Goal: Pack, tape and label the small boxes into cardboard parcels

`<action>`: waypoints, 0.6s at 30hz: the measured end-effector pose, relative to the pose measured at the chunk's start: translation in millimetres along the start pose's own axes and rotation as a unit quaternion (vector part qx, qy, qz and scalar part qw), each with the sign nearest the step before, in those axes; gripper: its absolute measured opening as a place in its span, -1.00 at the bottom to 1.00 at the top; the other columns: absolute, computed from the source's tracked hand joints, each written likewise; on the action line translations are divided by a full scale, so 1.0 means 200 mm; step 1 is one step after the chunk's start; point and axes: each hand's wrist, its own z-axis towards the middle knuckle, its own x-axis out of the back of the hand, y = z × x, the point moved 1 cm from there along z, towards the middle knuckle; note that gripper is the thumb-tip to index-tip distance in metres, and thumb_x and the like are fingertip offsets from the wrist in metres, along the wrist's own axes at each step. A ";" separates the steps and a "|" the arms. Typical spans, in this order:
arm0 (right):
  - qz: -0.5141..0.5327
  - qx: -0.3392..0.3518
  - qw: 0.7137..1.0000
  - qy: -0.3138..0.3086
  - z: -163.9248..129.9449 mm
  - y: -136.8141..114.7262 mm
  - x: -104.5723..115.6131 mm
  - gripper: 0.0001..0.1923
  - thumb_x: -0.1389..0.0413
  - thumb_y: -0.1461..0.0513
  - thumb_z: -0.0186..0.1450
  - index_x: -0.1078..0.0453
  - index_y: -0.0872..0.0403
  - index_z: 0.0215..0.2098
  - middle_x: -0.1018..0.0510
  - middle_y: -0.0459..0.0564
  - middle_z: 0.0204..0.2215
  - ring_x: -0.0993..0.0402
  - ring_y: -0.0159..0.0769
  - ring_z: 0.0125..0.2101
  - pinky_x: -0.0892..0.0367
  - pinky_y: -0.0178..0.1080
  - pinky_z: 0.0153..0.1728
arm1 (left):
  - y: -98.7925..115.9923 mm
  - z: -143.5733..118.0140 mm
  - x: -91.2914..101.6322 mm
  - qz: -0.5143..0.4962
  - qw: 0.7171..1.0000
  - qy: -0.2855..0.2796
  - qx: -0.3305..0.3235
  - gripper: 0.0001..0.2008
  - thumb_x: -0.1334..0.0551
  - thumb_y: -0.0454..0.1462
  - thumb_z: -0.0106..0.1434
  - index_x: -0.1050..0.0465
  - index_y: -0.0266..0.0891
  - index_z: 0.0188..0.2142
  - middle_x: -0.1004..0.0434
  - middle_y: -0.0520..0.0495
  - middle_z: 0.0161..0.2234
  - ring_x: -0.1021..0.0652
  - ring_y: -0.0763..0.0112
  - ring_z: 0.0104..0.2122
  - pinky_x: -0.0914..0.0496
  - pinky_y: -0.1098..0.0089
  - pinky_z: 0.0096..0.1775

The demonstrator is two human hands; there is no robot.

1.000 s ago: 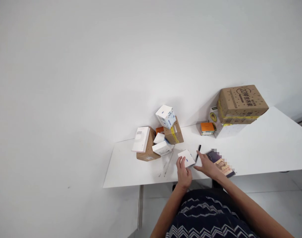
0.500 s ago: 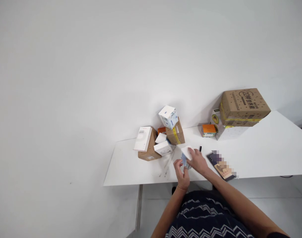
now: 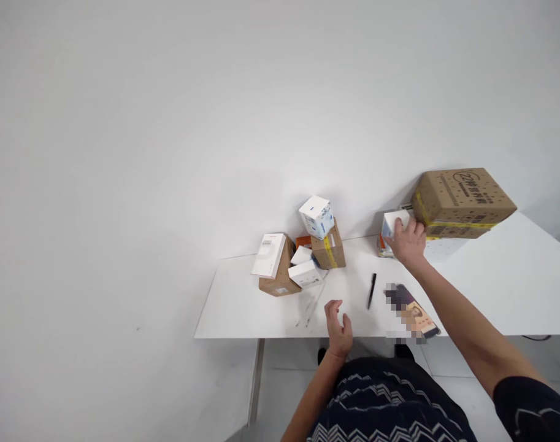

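Note:
My right hand (image 3: 408,240) grips a small white and pale blue box (image 3: 394,222) at the back of the table. That box is on or just over the small orange box (image 3: 381,247), which it mostly hides; whether they touch I cannot tell. Just right of it stands the large brown carton (image 3: 464,199), on top of a white box (image 3: 445,248). My left hand (image 3: 338,325) hovers at the table's front edge, fingers curved and apart, with nothing in it. Between the hands lies a black pen (image 3: 372,291).
A phone (image 3: 418,312) lies near the front edge. To the left are a brown carton (image 3: 280,279) under a flat white box (image 3: 268,255), small white boxes (image 3: 306,274), and another carton (image 3: 335,248) bearing a white-blue box (image 3: 317,216). The wall backs the white table (image 3: 243,307).
My right hand has carried the white and pale blue box from beside my left hand to the orange box at the back right. My left hand has let go of it and stayed in place.

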 end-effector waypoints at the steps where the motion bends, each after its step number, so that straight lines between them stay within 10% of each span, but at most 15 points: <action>1: -0.005 0.003 1.000 0.001 0.00 0.01 -0.01 -0.44 -0.07 0.11 0.22 -0.15 0.20 0.13 -0.22 0.41 0.02 -0.17 0.10 -0.10 -0.17 -0.01 -0.22 | -0.01 -0.01 0.00 0.006 1.000 -0.002 0.001 -0.63 -0.07 -0.41 0.17 -0.28 -0.22 -0.01 -0.32 -0.22 -0.07 -0.38 0.24 -0.06 -0.36 0.19 -0.07; 13: 0.116 0.032 0.991 0.063 -0.21 0.02 0.05 -0.47 -0.02 0.10 0.26 -0.20 0.12 0.15 -0.16 0.32 0.12 -0.06 0.17 0.07 -0.15 0.14 -0.07 | -0.05 0.34 0.26 0.205 0.976 0.074 0.030 -0.54 -0.05 -0.36 0.14 -0.26 -0.26 0.07 -0.27 -0.27 0.04 -0.28 0.14 0.11 -0.17 0.09 0.13; 18: 0.200 0.075 0.976 -0.050 -0.58 -0.07 -0.07 -0.56 0.08 0.14 0.31 -0.30 0.22 0.07 -0.27 0.34 0.02 -0.25 0.04 -0.01 -0.22 0.04 -0.04 | -0.04 0.57 0.36 0.375 0.926 0.027 0.035 -0.37 -0.11 -0.36 0.12 -0.08 -0.27 0.21 -0.08 -0.28 0.23 -0.10 -0.03 0.21 -0.05 -0.03 0.15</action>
